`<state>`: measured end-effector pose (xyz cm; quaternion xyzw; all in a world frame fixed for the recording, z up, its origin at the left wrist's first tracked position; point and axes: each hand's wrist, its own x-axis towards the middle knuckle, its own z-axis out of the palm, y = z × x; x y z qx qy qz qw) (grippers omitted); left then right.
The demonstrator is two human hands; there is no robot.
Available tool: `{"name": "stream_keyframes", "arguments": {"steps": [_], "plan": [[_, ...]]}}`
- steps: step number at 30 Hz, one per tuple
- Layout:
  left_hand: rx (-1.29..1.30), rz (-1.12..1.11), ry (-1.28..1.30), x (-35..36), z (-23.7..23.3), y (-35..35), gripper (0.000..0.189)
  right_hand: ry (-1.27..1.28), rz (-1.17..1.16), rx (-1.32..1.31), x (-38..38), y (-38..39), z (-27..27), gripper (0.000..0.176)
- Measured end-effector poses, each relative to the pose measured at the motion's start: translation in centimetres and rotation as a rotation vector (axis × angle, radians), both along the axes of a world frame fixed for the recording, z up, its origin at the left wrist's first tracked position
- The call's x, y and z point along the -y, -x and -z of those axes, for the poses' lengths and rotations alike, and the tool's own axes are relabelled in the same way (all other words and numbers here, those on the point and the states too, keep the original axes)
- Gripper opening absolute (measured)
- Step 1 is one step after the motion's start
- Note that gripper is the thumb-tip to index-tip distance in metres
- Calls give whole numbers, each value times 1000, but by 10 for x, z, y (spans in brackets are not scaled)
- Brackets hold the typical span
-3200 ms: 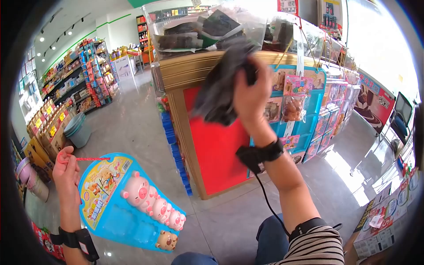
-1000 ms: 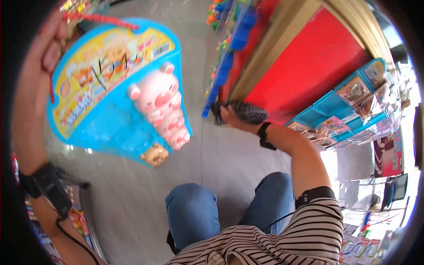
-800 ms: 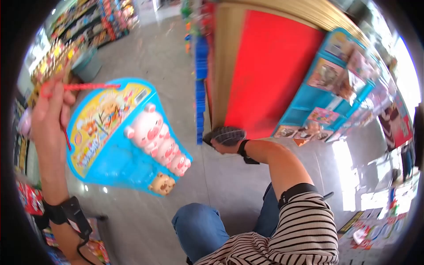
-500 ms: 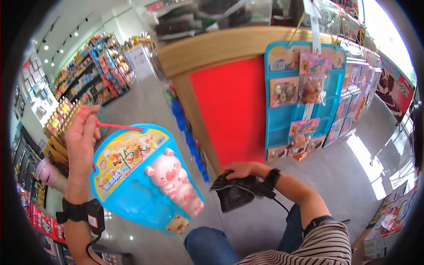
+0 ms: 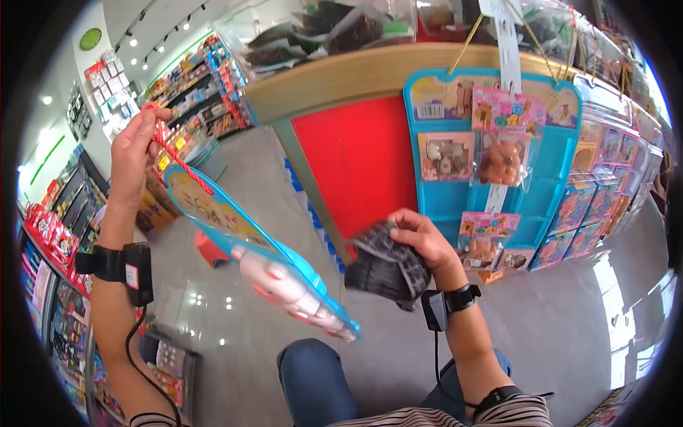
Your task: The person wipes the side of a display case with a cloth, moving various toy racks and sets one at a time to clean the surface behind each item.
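Observation:
My left hand [image 5: 135, 153], raised at the left, is closed on a red cord [image 5: 181, 162]. From that cord hangs a blue toy package [image 5: 288, 260], turned nearly edge-on, with a pink pig toy [image 5: 284, 288] under clear plastic. A dark patterned cloth [image 5: 388, 270] is pinched in my right hand [image 5: 420, 242], in front of the lower edge of the red panel [image 5: 356, 171]. To the right of that hand, a blue display card [image 5: 445, 203] with small bagged toys hangs on a yellow cord.
A wooden counter edge [image 5: 341, 71] runs across the top, with packets in clear bins above. Boxed goods [image 5: 576, 213] hang at the right. Stocked shelves [image 5: 192, 92] stand at the back left, and more goods line the left side. My knees show at the bottom.
My left hand has risen, and the blue package has swung from facing me to nearly edge-on. My right hand has lifted the dark cloth up and to the right. The view has shifted.

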<state>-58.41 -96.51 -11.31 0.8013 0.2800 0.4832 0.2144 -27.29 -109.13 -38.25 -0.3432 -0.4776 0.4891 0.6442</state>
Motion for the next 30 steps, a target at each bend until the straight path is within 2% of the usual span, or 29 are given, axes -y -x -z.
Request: {"name": "stream_keyframes", "arguments": {"steps": [3, 6, 9, 14, 18, 21, 25, 28, 30], "plan": [[120, -64, 66, -6, 33, 5, 29, 3, 129, -74, -10, 10, 0, 15], [245, -12, 105, -7, 58, -3, 29, -62, 273, 40, -24, 21, 8, 20], [335, 46, 176, -2, 68, -15, 29, -124, 479, 127, -28, 39, -7, 23], [555, 73, 90, -23, 100, -20, 21, -364, 1087, 460, -48, 43, -57, 20], [450, 100, 34, -49, 122, 6, 23, -472, 1546, 755, -96, 38, -89, 21], [496, 123, 58, -62, 129, 23, 24, -445, 1810, 876, -133, 46, -85, 23], [564, 165, 55, -72, 131, 29, 22, -361, 1775, 1006, -131, 56, -65, 21], [552, 194, 58, -72, 128, 25, 23, -269, 1443, 1302, -108, 70, -26, 19], [527, 225, 67, -74, 125, 25, 22, -166, 1440, 1099, -93, 69, -28, 17]]}}
